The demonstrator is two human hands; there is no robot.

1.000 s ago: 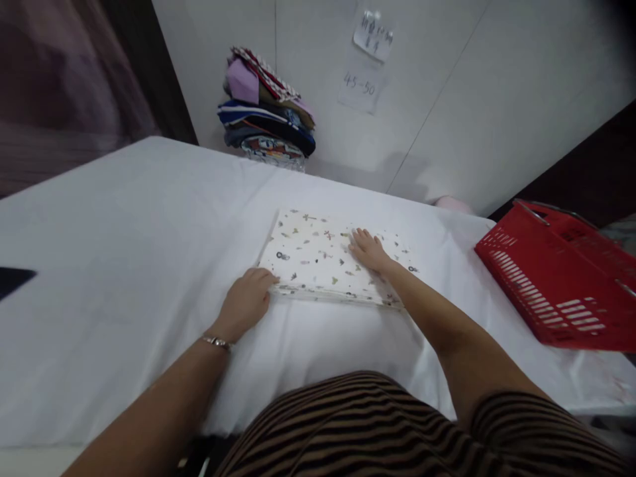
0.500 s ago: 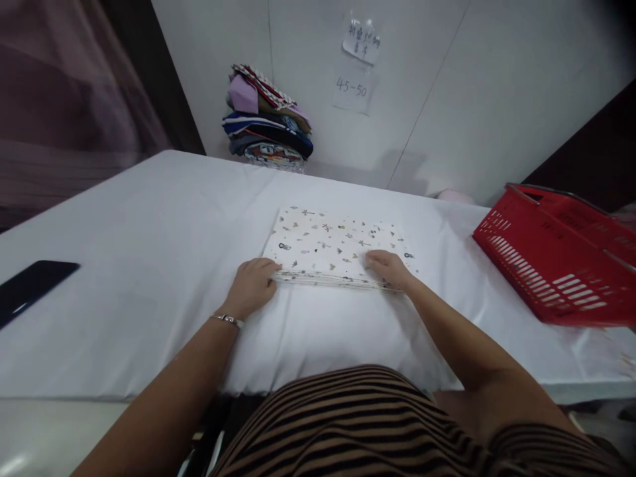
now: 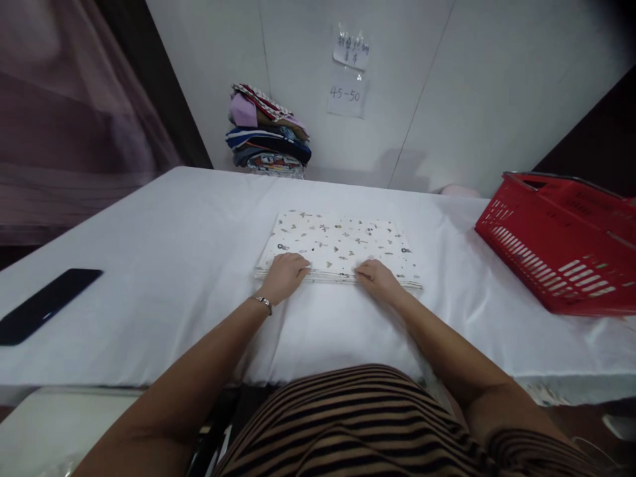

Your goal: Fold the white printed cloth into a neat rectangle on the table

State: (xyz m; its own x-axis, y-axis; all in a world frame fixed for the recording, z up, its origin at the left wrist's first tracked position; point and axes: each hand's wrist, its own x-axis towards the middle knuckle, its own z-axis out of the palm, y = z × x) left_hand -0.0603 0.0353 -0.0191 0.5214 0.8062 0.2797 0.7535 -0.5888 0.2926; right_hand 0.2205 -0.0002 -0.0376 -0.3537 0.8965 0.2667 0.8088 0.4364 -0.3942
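Observation:
A folded white cloth with small printed figures [image 3: 342, 242] lies flat on the white-covered table [image 3: 149, 252] in front of me. My left hand [image 3: 284, 275] rests on its near edge, fingers curled over the edge and gripping it. A bracelet sits on that wrist. My right hand [image 3: 377, 278] is on the same near edge a little to the right, fingers bent down onto the cloth. Both hands are close together near the middle of the edge.
A red plastic basket [image 3: 561, 245] stands at the right. A black phone [image 3: 44, 305] lies at the left edge. A stack of folded clothes [image 3: 268, 132] leans against the back wall, under paper notes [image 3: 348, 73].
My right hand came back from the top of the cloth to its near edge. My left hand slid right along that edge. The view has tilted up slightly.

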